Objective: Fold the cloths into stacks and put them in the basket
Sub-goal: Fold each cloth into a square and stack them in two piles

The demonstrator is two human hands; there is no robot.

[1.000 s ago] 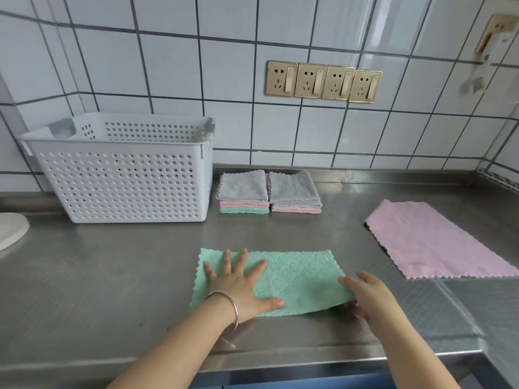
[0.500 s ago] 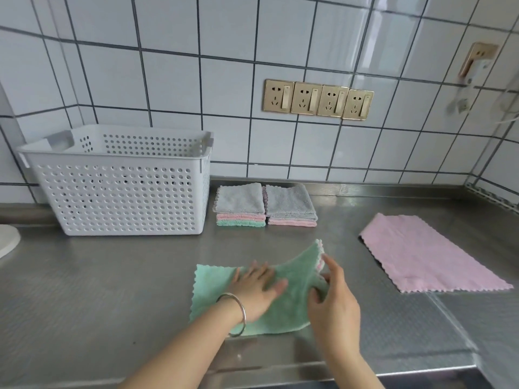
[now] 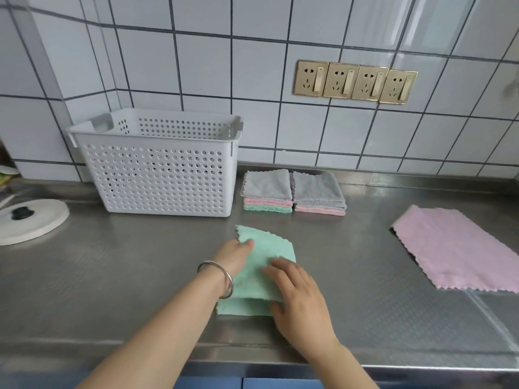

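Folding step: green cloth [image 3: 264, 265] lies doubled on the table [image 3: 112, 276] beneath flat, open fingers of left hand [image 3: 234, 254] and right hand [image 3: 297, 301]; next, square edges, add to stacks [image 3: 293, 195] beyond the fingertips

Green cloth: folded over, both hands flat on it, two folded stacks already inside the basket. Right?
Not quite. In the head view the two folded stacks sit on the counter beside the basket, not inside it. The rest holds: the green cloth is folded over, with the left hand and right hand flat on it.
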